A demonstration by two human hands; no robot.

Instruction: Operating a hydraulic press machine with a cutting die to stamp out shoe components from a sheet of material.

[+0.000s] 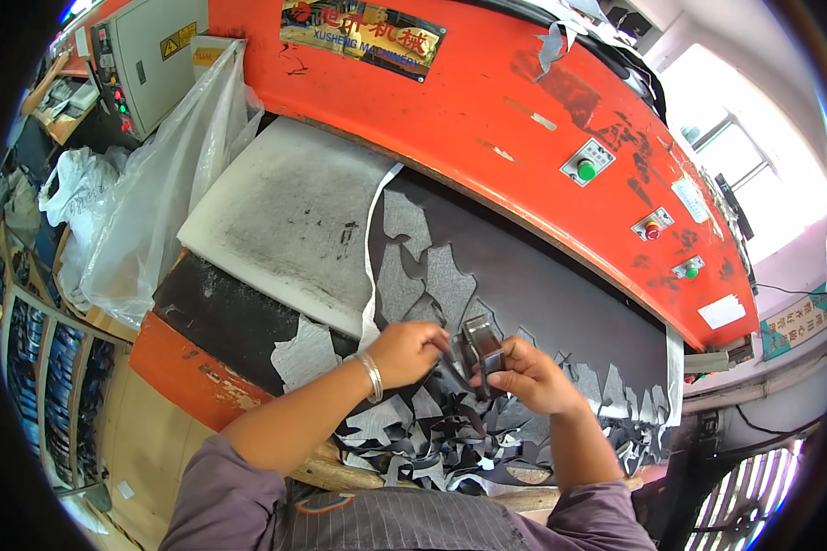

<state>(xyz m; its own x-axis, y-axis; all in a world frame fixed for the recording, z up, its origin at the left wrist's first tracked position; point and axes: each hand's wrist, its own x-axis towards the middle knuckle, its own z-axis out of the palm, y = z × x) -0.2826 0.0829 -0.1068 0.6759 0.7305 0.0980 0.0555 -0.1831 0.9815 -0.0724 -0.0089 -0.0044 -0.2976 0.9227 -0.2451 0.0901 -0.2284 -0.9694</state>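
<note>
At far left, dark stacked goods are being held by a rack (50, 376). Next, a white plastic bag (81, 188) is being partly overlapped by a clear plastic sheet (147, 220), and above these a grey cabinet (152, 64) is being seen. Further right, a smudged pale slab (285, 202) is being supported on a black counter (216, 294) with a red front, its right edge being bordered by a white strip (374, 239).

Near the middle, the left hand (400, 356), its wrist being circled by a silver bracelet (374, 376), is being held low over the work; its fingers are being curled closely together, and whether anything is being pinched cannot be told. Just to its right, a dark, box-shaped metal tool (487, 347) is being held over the near part of a dark sheet (560, 275) patterned with jagged grey shapes. The tool is being gripped by the right hand (538, 378), its fingers being closed around the near right side, thumb nearest the wearer.

Below both hands, grey and black scraps (450, 445) are being heaped. Across the top, the counter is being overhung by a red machine beam (487, 119), its right part being fitted with a green button (586, 170) and a red one. At far right, a teal poster (795, 326) is being displayed.
</note>
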